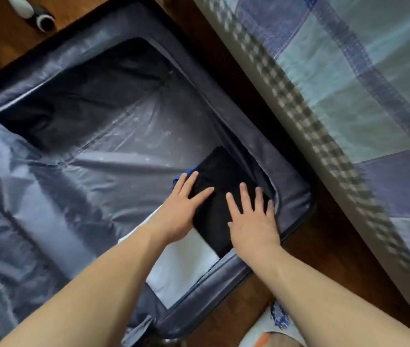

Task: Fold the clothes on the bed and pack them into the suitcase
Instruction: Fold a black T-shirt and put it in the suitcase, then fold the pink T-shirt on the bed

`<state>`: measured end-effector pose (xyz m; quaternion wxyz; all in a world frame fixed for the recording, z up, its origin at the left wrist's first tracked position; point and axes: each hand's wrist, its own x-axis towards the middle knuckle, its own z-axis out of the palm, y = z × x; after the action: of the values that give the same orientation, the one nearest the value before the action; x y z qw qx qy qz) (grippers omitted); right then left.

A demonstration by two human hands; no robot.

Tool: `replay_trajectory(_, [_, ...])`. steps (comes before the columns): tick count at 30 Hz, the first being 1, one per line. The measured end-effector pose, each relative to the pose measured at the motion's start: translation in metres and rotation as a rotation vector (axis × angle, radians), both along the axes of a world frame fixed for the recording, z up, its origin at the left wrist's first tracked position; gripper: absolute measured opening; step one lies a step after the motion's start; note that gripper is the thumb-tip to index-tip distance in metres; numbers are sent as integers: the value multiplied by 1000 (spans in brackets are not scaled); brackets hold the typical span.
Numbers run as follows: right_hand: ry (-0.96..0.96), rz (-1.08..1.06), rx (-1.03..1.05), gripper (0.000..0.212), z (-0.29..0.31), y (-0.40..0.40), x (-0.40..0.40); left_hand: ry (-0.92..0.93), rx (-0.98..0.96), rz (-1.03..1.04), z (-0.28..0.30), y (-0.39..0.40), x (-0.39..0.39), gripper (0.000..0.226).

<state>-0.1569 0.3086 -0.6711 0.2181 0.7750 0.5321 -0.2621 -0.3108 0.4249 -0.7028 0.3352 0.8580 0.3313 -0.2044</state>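
An open suitcase [296,196] with grey-blue lining lies on the wooden floor beside the bed. In its near right corner sits a folded black garment [221,171] on top of a folded white garment [186,269], with a bit of blue cloth [182,175] showing at its left edge. My left hand [181,209] presses flat on the black garment's left side, fingers straight. Flat on its right side lies my right hand [254,219], fingers spread, close to the suitcase wall.
The bed [349,83] with a blue and green checked sheet runs along the right. A black and white object [41,18] lies on the floor at the top left. The suitcase's loose lining flap [23,196] spreads to the left. Patterned cloth [277,319] shows near my knee.
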Motion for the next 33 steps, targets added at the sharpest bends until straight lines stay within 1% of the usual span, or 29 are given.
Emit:
replay_trajectory(2, [-23, 20, -144, 70, -10, -3, 5, 92, 50, -55, -6, 1, 0, 96])
replay_trajectory(3, [-19, 15, -193, 71, -10, 3, 3, 139, 105, -45, -9, -2, 0, 93])
replay_trajectory(5, [-3, -7, -275, 73, -2, 20, -3, 234, 190, 58, -4, -19, -1, 85])
replay_trajectory(6, [-1, 0, -313, 73, 7, 25, -4, 282, 182, 131, 4, -31, -3, 81])
replay_trajectory(7, [7, 23, -320, 71, 20, 27, -6, 328, 154, 178, 17, -44, -10, 77])
replay_trajectory(8, [27, 56, -273, 68, 37, 24, -8, 358, 126, 194, 32, -58, -18, 73])
replay_trajectory(10, [118, 80, -72, 57, 81, 3, -14, 369, 72, 187, 74, -87, -36, 65])
replay_trajectory(11, [178, 56, 9, 49, 107, -14, -19, 365, 14, 191, 102, -100, -43, 64])
replay_trajectory(13, [249, -34, 104, 39, 159, -47, -29, 343, -161, 230, 166, -116, -50, 65])
replay_trajectory(14, [275, -105, 127, 39, 186, -64, -31, 336, -237, 267, 198, -121, -51, 54])
replay_trajectory(15, [309, -185, 122, 40, 218, -77, -31, 327, -277, 295, 231, -124, -52, 43])
replay_trajectory(16, [332, -262, 128, 41, 253, -87, -29, 319, -303, 315, 264, -126, -50, 37])
replay_trajectory(19, [352, -588, 125, 43, 368, -109, -7, 269, -314, 335, 379, -131, -29, 33])
replay_trajectory(21, [367, -832, 182, 44, 449, -122, 16, 228, -311, 284, 462, -131, -4, 27])
replay_trajectory(24, [395, -1071, 416, 39, 558, -155, 45, 145, -258, 145, 571, -141, 55, 20])
replay_trajectory(26, [399, -1206, 568, 31, 617, -196, 61, 55, -263, 102, 635, -163, 102, 15])
replay_trajectory(28, [401, -1336, 696, 26, 663, -247, 75, -30, -318, 100, 693, -197, 148, 11])
replay_trajectory(30, [391, -1420, 780, 27, 692, -305, 88, -112, -452, 137, 736, -239, 188, 8])
replay_trajectory(31, [382, -1464, 804, 27, 702, -336, 95, -144, -519, 123, 755, -263, 204, 7])
replay_trajectory(33, [360, -1547, 797, 28, 713, -401, 110, -189, -610, 44, 776, -308, 232, 16])
